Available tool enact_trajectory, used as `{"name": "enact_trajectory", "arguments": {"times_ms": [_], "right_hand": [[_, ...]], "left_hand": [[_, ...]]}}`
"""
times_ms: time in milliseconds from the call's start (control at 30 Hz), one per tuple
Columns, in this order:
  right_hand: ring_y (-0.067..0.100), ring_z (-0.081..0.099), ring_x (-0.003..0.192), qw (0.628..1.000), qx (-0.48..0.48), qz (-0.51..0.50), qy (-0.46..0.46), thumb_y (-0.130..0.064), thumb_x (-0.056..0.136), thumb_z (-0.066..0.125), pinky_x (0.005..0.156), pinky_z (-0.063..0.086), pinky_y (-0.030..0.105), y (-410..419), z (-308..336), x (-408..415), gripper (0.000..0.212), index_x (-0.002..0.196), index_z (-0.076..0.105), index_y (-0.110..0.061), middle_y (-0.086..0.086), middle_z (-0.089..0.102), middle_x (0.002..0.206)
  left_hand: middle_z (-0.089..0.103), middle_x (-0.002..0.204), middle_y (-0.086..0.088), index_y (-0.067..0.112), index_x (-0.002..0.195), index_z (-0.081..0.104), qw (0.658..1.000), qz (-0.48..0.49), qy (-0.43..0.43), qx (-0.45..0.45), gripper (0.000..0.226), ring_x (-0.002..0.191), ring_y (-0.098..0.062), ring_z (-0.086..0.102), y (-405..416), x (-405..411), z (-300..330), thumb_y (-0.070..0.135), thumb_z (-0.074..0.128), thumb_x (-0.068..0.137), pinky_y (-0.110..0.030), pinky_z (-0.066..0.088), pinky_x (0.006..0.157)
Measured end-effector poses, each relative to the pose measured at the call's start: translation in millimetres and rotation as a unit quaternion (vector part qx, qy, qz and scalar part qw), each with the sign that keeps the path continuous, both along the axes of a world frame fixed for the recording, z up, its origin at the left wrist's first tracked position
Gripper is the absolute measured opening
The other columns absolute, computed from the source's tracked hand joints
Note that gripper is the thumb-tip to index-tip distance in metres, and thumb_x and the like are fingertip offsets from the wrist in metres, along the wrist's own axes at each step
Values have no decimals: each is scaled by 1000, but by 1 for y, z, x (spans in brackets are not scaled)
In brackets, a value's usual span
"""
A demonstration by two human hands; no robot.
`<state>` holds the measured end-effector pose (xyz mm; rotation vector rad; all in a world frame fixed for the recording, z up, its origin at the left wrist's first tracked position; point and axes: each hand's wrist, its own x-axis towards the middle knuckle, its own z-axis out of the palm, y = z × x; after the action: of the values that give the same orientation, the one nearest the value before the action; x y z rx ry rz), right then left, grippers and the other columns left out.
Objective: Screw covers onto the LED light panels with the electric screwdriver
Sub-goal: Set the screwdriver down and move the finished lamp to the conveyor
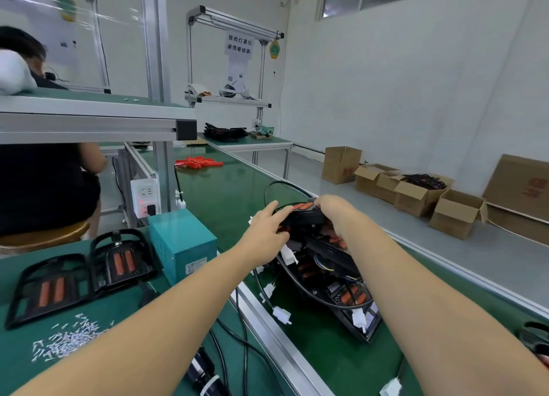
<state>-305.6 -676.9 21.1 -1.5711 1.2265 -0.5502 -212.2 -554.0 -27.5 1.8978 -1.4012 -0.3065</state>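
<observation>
From the head view, both arms reached forward to a heap of black LED light panels (323,277) lying on the green conveyor surface (234,193), at about one o'clock from the frame's centre; the left hand (266,232) lay at the pile's near-left edge with its fingers stretched nearly straight, the forefinger touching the topmost panel (303,213); the right hand (334,210) curled over the far end of that same panel, gripping it (the fingertips themselves were hidden behind the black housing). The two hands sat close together, one at each end of the top piece, whose red-orange lenses showed between them; white connectors (282,315) on black leads trailed from the heap toward six o'clock. At eight o'clock two more panels (80,274) lay flat on the nearer surface, beside a teal power box (182,244); a scatter of small silver screws (64,340) lay at seven o'clock; the dark barrel of what looked like the electric screwdriver (205,372) lay at the bottom edge, untouched. Cardboard boxes (416,193) stood on the floor at three o'clock; another person (44,182) sat at nine o'clock.
</observation>
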Motion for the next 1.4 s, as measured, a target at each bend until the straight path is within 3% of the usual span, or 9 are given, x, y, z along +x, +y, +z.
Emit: {"name": "enact_trajectory", "arguments": {"times_ms": [133, 333, 400, 500, 633, 867, 1000, 1200, 1400], "right_hand": [[33, 51, 115, 961, -186, -18, 205, -36, 96, 41, 100, 43, 39, -1, 7, -4, 42, 126, 56, -11, 14, 54, 128], [29, 58, 108, 860, -389, 137, 301, -45, 101, 34, 83, 46, 35, 12, -6, 0, 43, 119, 65, -22, 6, 65, 119], [29, 57, 111, 850, -397, 134, 320, -40, 103, 32, 93, 45, 39, 12, -13, 0, 40, 124, 62, -25, 5, 64, 121], [30, 53, 119, 848, -388, 115, 341, -37, 104, 26, 112, 24, 52, 11, -17, 0, 41, 128, 59, -28, 5, 64, 124], [33, 45, 128, 833, -400, 106, 366, -34, 104, 26, 113, 2, 63, 15, -16, 2, 40, 121, 61, -25, 2, 64, 119], [33, 50, 122, 843, -383, 120, 358, -32, 104, 26, 113, -3, 65, 25, -16, 10, 40, 129, 57, -27, 3, 63, 122], [35, 50, 122, 832, -403, 111, 364, -30, 103, 27, 112, -3, 68, 36, -13, 15, 37, 119, 59, -22, 6, 62, 119], [29, 42, 131, 810, -454, 166, 331, -31, 103, 28, 111, 1, 69, 83, -15, 41, 38, 128, 54, -20, 4, 51, 135], [22, 15, 147, 784, -450, 297, 308, -48, 104, 21, 112, -6, 66, 155, -42, 73, 52, 151, 25, -27, 2, 21, 159]], "left_hand": [[9, 160, -2, 20, 150, 22, 998, 10, -52, 21, 54, 145, -21, 10, -2, 3, -1, 16, 40, 99, -32, 14, 114], [9, 160, -3, 12, 150, 19, 997, 15, -69, 45, 54, 146, -18, 11, 1, 4, -4, 21, 38, 101, -30, 9, 115], [7, 160, 0, 14, 151, 17, 995, 25, -77, 58, 54, 146, -17, 10, 5, 4, -3, 24, 36, 101, -37, 12, 118], [6, 160, 0, 14, 151, 16, 996, 22, -59, 61, 53, 146, -16, 8, 14, 5, 0, 23, 33, 102, -39, 12, 118], [5, 160, 1, 13, 151, 15, 998, 10, -28, 50, 51, 147, -13, 6, 27, 7, -1, 17, 30, 103, -33, 8, 119], [5, 160, 6, 18, 152, 14, 998, 44, 47, 24, 75, 146, -7, 3, 64, 20, -9, -14, 25, 86, -13, 0, 108], [6, 160, 7, 20, 152, 15, 995, 78, 63, 17, 80, 146, -7, 3, 92, 32, -14, -18, 22, 81, -13, 2, 107], [9, 159, 8, 22, 152, 17, 991, 108, 73, 15, 76, 145, -5, 6, 138, 46, -20, -15, 24, 86, -16, 3, 110], [3, 160, 1, 17, 153, 8, 983, 161, 1, 86, 78, 147, -12, 3, 186, 57, -22, -15, 27, 85, -28, 1, 118]]}}
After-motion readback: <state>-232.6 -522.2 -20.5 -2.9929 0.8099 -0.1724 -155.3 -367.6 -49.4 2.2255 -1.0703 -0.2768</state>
